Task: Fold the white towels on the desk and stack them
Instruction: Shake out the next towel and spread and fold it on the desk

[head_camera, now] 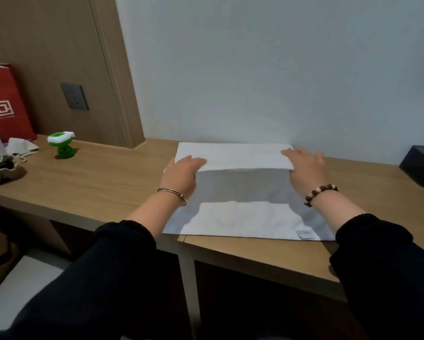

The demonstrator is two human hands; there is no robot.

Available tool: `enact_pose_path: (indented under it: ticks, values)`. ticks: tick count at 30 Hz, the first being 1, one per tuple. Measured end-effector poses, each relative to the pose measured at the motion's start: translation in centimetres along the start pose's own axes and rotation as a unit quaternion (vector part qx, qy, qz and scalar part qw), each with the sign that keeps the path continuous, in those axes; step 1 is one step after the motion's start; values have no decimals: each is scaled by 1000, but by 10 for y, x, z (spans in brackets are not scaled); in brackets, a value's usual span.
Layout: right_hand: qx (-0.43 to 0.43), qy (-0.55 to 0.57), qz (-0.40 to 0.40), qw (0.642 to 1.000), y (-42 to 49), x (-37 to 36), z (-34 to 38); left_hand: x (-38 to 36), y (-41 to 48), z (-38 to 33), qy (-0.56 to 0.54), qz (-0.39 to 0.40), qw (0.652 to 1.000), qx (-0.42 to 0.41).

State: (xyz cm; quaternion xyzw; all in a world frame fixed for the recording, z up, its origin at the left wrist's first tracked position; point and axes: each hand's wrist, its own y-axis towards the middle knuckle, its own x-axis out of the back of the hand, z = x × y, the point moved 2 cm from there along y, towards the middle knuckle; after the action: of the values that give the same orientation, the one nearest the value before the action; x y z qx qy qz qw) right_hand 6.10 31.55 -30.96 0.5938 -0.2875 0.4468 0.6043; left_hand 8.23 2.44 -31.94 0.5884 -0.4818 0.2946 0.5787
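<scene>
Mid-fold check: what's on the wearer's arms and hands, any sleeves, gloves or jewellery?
No gloves. The left hand has a thin gold-coloured bangle at the wrist; the right hand has a bracelet of dark brown beads with a few pale ones. The left sleeve and right sleeve are black, bunched short of the wrists.

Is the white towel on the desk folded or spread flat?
Partly folded. The left hand and right hand hold a far strip of the white towel turned over; the near part lies flat.
</scene>
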Motion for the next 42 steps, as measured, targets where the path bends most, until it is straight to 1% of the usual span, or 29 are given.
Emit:
enact_pose_path:
  ticks: [1,3,6,8,10,12,14,16,20,22,25,27,29,30,31,32,34,35,36,37,38,39,40,41,42]
  values:
    - [18,-6,-17,1000,-9,5,0,4,-7,0,16,-3,999,-31]
    - [42,-30,-9,999,-31,11,-1,7,-27,-1,43,18,996,-82]
    - [53,-52,40,996,-63,15,0,4,-58,-2,76,40,989,-124]
    - [62,-63,76,993,-83,15,1,1,-76,-2,83,54,987,-130]
    - [73,-83,129,985,-99,12,1,-4,-91,-2,103,93,981,-137]
    - [74,-73,208,973,-110,8,1,-8,-103,-1,92,141,977,-129]
    - [53,-22,265,963,-120,4,0,-9,-112,-1,21,164,981,-98]
    - [44,-1,279,959,-126,0,0,-10,-116,-1,-22,166,982,-82]
    - [54,-26,295,953,-114,-10,-12,-16,-109,-2,-9,190,980,-59]
    - [43,-56,302,951,-97,-12,-20,-20,-97,-8,6,203,978,-52]
    - [9,-106,284,953,-76,-15,-26,-24,-78,-15,28,199,979,-25]
    - [-26,-107,231,967,-71,-15,-26,-21,-71,-8,46,147,987,33]
    - [-101,-59,126,985,-72,-12,-29,-12,-71,7,68,72,989,114]
    - [-144,-21,77,986,-73,-10,-31,-6,-73,14,64,45,985,154]
    - [-182,16,45,982,-75,-6,-32,-2,-73,21,46,35,980,191]
    - [-210,45,34,976,-75,-4,-33,2,-73,26,20,42,975,219]
    - [-240,87,35,966,-75,-2,-37,5,-72,30,-60,70,965,245]
    - [-244,112,24,963,-74,-1,-38,6,-72,29,-136,72,955,253]
    - [-250,150,5,957,-72,0,-38,6,-72,28,-237,68,930,272]
    - [-266,209,-19,941,-70,2,-39,7,-73,26,-343,64,886,306]
    - [-298,297,-38,906,-68,2,-40,9,-75,24,-440,66,827,345]
    - [-340,404,-40,848,-66,1,-41,11,-77,22,-520,75,762,379]
    - [-379,500,-22,778,-65,0,-42,13,-79,20,-581,86,699,407]
    - [-404,574,9,712,-65,1,-41,14,-80,18,-625,96,646,429]
    - [-427,625,32,653,-67,2,-39,14,-80,18,-648,106,610,444]
